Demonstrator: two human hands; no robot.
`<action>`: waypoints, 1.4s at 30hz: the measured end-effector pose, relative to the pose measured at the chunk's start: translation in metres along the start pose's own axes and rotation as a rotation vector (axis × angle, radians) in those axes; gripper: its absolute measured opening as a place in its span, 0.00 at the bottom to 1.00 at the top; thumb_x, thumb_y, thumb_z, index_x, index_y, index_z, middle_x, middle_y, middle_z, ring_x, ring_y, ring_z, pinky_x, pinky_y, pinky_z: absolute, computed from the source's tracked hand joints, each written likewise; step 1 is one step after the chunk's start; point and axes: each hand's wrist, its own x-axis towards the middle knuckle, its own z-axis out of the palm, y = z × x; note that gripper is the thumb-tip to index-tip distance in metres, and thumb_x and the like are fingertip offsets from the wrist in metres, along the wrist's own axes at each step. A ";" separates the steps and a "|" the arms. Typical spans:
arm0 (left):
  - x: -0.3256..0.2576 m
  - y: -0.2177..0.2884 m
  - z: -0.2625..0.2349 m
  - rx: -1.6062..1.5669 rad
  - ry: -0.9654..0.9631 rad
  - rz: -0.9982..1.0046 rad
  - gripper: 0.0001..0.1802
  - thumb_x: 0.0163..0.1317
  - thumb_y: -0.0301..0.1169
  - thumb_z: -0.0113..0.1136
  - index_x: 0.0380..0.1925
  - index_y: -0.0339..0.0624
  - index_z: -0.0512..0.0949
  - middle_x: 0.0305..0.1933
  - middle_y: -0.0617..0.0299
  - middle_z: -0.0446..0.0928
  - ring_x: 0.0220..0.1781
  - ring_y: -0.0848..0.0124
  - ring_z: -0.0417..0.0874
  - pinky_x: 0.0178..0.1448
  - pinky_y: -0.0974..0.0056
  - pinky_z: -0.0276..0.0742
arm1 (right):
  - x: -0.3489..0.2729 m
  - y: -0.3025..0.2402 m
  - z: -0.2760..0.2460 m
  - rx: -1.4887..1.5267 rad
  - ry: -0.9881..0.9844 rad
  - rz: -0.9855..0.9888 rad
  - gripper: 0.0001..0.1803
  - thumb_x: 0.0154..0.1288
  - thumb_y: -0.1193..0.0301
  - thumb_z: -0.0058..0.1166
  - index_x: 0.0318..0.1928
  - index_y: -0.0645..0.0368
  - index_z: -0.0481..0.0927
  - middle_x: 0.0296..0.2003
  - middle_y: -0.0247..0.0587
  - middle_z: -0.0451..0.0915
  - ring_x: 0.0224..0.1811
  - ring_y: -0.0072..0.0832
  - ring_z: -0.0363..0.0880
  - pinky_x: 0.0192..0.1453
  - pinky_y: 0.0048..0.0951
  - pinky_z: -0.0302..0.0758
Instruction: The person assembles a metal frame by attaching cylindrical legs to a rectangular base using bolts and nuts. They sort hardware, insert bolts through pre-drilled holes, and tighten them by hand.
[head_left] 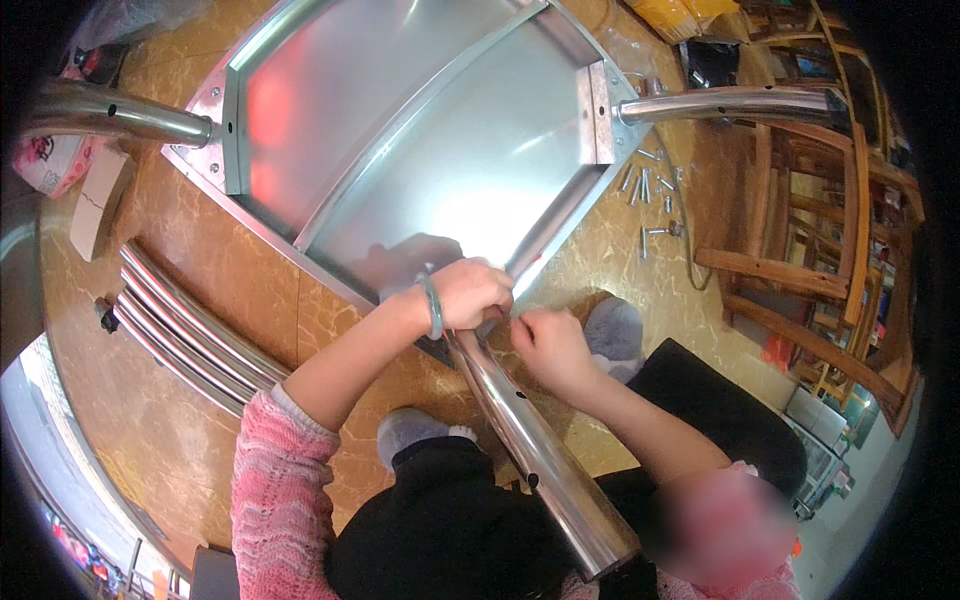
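Observation:
An upturned shiny metal tabletop [420,170] with raised edges lies before me. From its near corner a metal tube leg [540,460] with dark holes runs back toward my lap. My left hand [475,292], with a pale green bangle [432,305] at the wrist, is closed over that corner, at the leg's end. Just to its right my right hand [553,345] is closed too, fingers curled beside the corner. What either hand's fingers hold is hidden or too small to make out.
Two more metal legs stick out, a left one [125,112] and a right one [735,104]. Several bolts [645,185] lie on the floor at right. Curved metal tubes [190,325] lie at left. Wooden chair frames [790,270] stand at right, beyond a thin cable [690,240].

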 end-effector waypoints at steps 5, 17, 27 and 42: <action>0.000 0.005 -0.003 -0.020 -0.018 -0.022 0.07 0.38 0.26 0.62 0.21 0.39 0.76 0.27 0.58 0.73 0.36 0.59 0.74 0.42 0.59 0.71 | 0.005 -0.009 -0.008 -0.133 -0.119 -0.019 0.11 0.57 0.67 0.51 0.26 0.64 0.74 0.20 0.49 0.75 0.25 0.44 0.77 0.27 0.39 0.72; -0.002 0.004 0.000 -0.013 0.045 -0.022 0.08 0.38 0.26 0.62 0.23 0.42 0.76 0.27 0.60 0.74 0.34 0.59 0.75 0.40 0.59 0.71 | 0.026 0.008 -0.011 0.243 -0.396 0.181 0.16 0.63 0.63 0.42 0.29 0.63 0.75 0.27 0.55 0.76 0.30 0.50 0.76 0.34 0.46 0.70; -0.002 0.002 0.002 -0.001 0.092 -0.027 0.08 0.39 0.27 0.63 0.24 0.43 0.77 0.27 0.59 0.75 0.35 0.58 0.77 0.39 0.56 0.72 | 0.019 -0.002 -0.008 0.220 -0.313 0.237 0.15 0.63 0.64 0.45 0.27 0.63 0.76 0.20 0.49 0.78 0.25 0.38 0.79 0.29 0.38 0.73; -0.001 0.003 0.005 -0.085 -0.008 -0.149 0.06 0.42 0.30 0.61 0.22 0.43 0.77 0.24 0.52 0.75 0.31 0.52 0.76 0.36 0.52 0.71 | 0.034 0.008 -0.019 0.579 -0.596 0.492 0.10 0.60 0.66 0.47 0.28 0.59 0.76 0.24 0.47 0.77 0.25 0.43 0.76 0.35 0.41 0.72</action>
